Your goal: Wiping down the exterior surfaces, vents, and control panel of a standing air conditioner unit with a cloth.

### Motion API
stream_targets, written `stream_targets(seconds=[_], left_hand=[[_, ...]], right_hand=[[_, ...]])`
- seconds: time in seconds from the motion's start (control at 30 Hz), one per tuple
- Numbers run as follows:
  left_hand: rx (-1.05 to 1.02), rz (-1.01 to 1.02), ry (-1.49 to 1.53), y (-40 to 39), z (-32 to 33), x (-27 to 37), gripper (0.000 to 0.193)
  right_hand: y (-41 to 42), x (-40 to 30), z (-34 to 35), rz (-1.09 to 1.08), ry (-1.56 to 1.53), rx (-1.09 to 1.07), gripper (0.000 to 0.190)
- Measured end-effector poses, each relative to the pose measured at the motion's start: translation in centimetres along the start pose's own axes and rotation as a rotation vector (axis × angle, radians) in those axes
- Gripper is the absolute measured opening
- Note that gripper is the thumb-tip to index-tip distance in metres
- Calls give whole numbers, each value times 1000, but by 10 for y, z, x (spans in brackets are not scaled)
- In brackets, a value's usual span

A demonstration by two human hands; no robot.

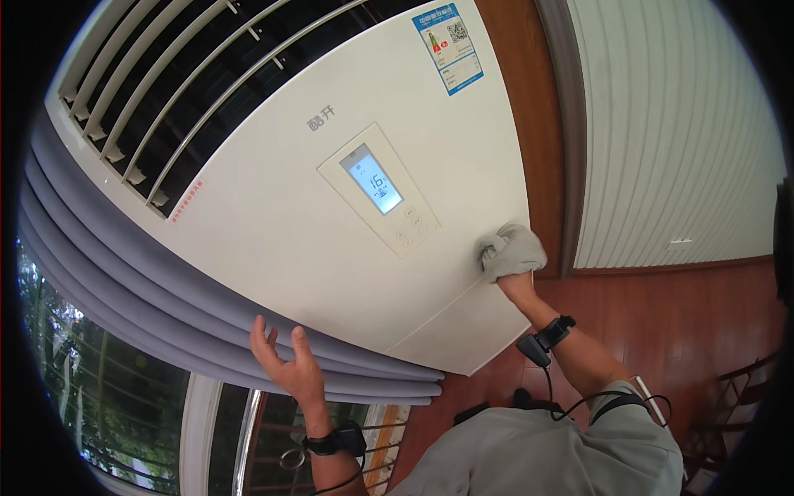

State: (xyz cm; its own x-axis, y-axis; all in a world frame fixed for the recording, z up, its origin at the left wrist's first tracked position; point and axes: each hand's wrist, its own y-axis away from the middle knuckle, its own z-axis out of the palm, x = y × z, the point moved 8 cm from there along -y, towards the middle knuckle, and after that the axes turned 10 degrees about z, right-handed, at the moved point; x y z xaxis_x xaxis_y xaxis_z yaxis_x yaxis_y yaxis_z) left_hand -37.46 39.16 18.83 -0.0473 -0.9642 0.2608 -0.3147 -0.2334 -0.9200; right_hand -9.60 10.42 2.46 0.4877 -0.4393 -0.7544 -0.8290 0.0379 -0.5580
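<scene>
A tall white floor-standing air conditioner (267, 248) fills the middle of the head view, with dark louvre slots (180, 105) at its upper left. Its lit display (372, 180) shows 16, above several round touch buttons (412, 226). A blue and white energy label (448, 49) is stuck near the top right. My right hand, mostly hidden by a grey cloth (513, 251), presses or holds that cloth at the right edge of the front panel. My left hand (291, 366) is raised by the lower left edge, empty, its fingers apart, in front of the curtain.
Grey-blue curtains (149, 266) hang along the left side, beside a window (111, 384) with bars. A brown wooden trim (533, 124) and a ribbed pale wall panel (670, 136) stand at the right. Dark wooden chairs (738, 397) are on the reddish wooden floor (645, 316). Cables hang from both wrist devices.
</scene>
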Motion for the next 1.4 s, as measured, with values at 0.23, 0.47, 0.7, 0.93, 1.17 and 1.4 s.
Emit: stream_targets(seconds=[0.23,0.47,0.7,0.93,1.17,1.4], left_hand=[[-51,-154,169,-2,28,-18,69],[-102,-165,266,1,59,-21,68],[17,-156,320,9,72,-33,82],[102,-37,257,17,79,-48,77],[176,-70,306,22,81,-55,80],[166,-56,261,25,83,-58,81]], right_hand=[[-29,-73,-37,-297,92,296,9],[-73,-49,-39,-209,-251,200,47],[-118,-87,-51,-397,-274,242,64],[-112,-115,-61,-493,-216,464,29],[-85,-61,-34,-387,-92,403,21],[-56,-30,-34,-410,-8,445,11]])
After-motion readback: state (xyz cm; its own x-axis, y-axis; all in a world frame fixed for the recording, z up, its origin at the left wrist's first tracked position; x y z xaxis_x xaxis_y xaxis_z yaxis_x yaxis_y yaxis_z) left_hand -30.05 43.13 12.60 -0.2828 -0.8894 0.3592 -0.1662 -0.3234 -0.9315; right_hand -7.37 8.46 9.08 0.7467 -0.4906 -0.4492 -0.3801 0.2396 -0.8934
